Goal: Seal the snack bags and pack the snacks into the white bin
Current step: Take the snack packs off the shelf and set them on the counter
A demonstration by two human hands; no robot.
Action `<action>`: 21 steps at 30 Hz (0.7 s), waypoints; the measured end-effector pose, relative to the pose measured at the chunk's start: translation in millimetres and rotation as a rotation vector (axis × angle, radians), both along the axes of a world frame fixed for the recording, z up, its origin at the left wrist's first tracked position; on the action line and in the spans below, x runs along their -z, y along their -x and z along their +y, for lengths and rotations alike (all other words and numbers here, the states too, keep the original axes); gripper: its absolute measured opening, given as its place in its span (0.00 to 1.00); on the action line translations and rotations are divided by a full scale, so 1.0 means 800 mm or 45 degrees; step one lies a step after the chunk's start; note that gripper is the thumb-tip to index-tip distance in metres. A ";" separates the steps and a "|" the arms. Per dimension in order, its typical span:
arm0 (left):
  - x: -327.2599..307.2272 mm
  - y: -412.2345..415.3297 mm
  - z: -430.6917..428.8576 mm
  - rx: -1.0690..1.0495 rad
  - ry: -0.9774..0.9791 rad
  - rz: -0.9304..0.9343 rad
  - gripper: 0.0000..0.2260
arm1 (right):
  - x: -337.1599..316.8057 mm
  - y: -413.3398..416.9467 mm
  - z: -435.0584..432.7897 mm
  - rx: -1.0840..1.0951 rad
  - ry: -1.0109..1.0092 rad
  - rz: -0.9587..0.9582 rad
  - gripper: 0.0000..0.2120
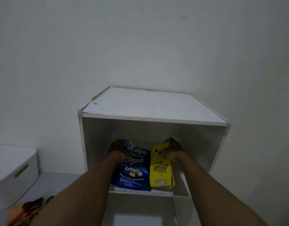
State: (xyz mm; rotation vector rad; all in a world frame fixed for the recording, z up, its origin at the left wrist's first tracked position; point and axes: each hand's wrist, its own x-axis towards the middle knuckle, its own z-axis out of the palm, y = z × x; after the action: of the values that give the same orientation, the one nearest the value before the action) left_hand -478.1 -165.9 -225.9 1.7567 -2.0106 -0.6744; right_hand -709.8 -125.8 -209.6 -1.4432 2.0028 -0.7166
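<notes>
Far left of the white shelf unit, a white bin sits on the floor: smooth plastic, rounded corners, a slotted handle on its side. Just below it, at the bottom edge, an orange and dark patterned packet pokes into view, blurred.

Now into the shelf unit itself, a boxy white laminate cube against the plain wall, with its top board chipped at the left corner. Both arms reach into the upper compartment, and the top board and side walls hem the hands in closely.

The left hand is closed on the top left corner of the blue snack bag, a glossy, crinkled pouch printed "Kalpa Share it", lying on the compartment's floor with its corner folded up at the fingers. Right beside it, touching along the edge, lies the yellow snack box, flat-sided card with upside-down lettering. The right hand pinches its far end, thumb on top and fingers curled behind. Both snacks lie inside the shelf unit, well apart from the bin.
</notes>
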 end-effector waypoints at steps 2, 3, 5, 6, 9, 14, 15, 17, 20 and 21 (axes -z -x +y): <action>-0.008 -0.006 0.007 0.043 0.040 0.072 0.13 | -0.011 -0.006 0.017 0.023 0.092 -0.039 0.26; -0.012 -0.009 0.012 0.069 0.046 0.115 0.17 | -0.017 -0.010 0.028 0.036 0.138 -0.029 0.24; -0.021 -0.014 0.027 0.104 0.055 0.221 0.22 | -0.029 -0.020 0.053 0.061 0.215 -0.005 0.20; -0.026 -0.016 0.035 0.124 0.075 0.263 0.21 | -0.034 -0.024 0.065 0.070 0.252 -0.011 0.18; -0.041 -0.025 0.060 0.191 0.155 0.337 0.15 | -0.050 -0.039 0.110 0.099 0.329 -0.005 0.17; -0.066 -0.045 0.122 0.323 0.204 0.382 0.07 | -0.070 -0.079 0.217 0.233 0.453 0.043 0.13; -0.068 -0.049 0.137 0.351 0.202 0.400 0.07 | -0.073 -0.088 0.241 0.274 0.478 0.086 0.12; -0.072 -0.060 0.169 0.417 0.202 0.422 0.07 | -0.076 -0.106 0.288 0.351 0.492 0.184 0.12; -0.072 -0.076 0.209 0.528 0.204 0.407 0.10 | -0.077 -0.132 0.349 0.470 0.513 0.266 0.14; -0.071 -0.078 0.217 0.569 0.196 0.390 0.12 | -0.077 -0.137 0.362 0.497 0.514 0.290 0.15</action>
State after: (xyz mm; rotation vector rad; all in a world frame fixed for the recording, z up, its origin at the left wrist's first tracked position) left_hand -415.9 8.0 -169.2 1.0484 -2.1777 -0.8372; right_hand -600.5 163.8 -148.1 -1.4101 2.4583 -1.2284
